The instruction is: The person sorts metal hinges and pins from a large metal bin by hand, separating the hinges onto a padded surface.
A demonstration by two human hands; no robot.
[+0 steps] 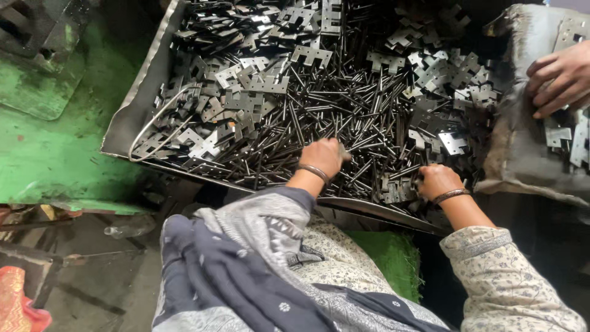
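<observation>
A big metal tray [132, 104] holds a heap of thin dark metal rods [344, 117] and several flat notched metal plates [246, 98]. My left hand [324, 157] is closed in the rods near the tray's front edge, gripping a small plate or rods; which one I cannot tell. My right hand [436, 180] is curled down among rods and plates at the front right, fingers hidden in the pile. Both wrists wear bangles.
Another person's hand [562, 77] rests on plates in a worn sack-lined container [522, 141] at the right. A green machine surface [55, 141] lies left of the tray. A wire loop [157, 126] sits on the tray's left side. Patterned cloth covers my lap.
</observation>
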